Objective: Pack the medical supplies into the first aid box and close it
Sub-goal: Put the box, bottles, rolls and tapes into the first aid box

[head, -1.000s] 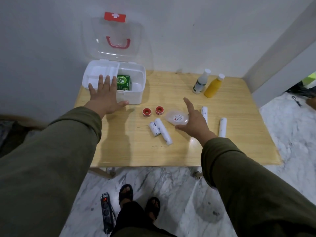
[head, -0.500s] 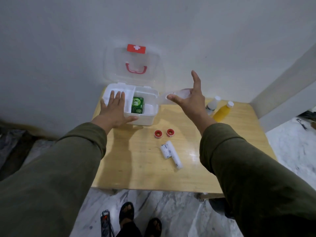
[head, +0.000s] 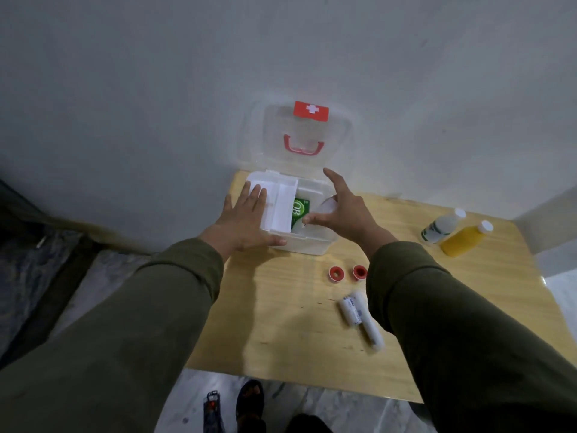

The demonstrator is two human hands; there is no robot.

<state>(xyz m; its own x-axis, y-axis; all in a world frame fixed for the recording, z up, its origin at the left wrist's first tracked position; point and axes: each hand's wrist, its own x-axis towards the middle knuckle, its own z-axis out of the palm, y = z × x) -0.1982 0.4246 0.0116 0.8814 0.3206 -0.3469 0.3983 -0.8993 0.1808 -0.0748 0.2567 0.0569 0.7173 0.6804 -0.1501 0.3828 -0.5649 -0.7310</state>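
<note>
Clear plastic packet (head: 324, 208), pinched in the right hand (head: 342, 210) over the first aid box (head: 307, 245) (left hand (head: 245, 218) lies flat, fingers together, steadying it), should go down beside the green carton (head: 300, 210).

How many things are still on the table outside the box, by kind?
Red tape rolls: 2
White bandage rolls: 2
Bottles: 2, one white, one yellow
Total: 6 in sight; the right sleeve may hide more.
</note>
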